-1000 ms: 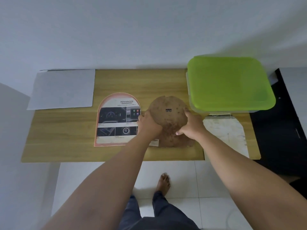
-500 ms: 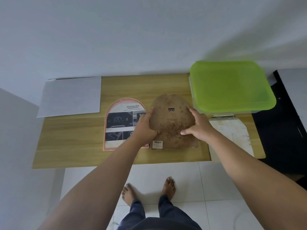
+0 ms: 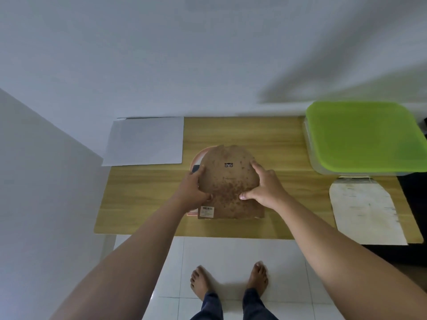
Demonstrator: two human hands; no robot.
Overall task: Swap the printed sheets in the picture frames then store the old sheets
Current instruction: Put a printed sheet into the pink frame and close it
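An arch-shaped brown backing board (image 3: pixel 228 181), spotted and with a small hanger slot, lies face down on the wooden table (image 3: pixel 143 199). It covers most of the printed sheet with the pink border (image 3: pixel 196 159), of which only a left sliver shows. My left hand (image 3: pixel 193 190) grips the board's left edge, thumb on top. My right hand (image 3: pixel 263 188) holds the right edge with fingers spread over it. A second arch-shaped pale sheet (image 3: pixel 365 209) lies at the table's right front.
A blank white sheet (image 3: pixel 145 140) lies at the back left corner. A clear storage box with a green lid (image 3: pixel 362 137) stands at the back right. The table's front edge is near my bare feet (image 3: pixel 228 280). Walls close the back and left.
Both hands slid the brown board to the left, from beside the pink-bordered printed sheet to on top of it. The view also shifted, so the table sits further right.
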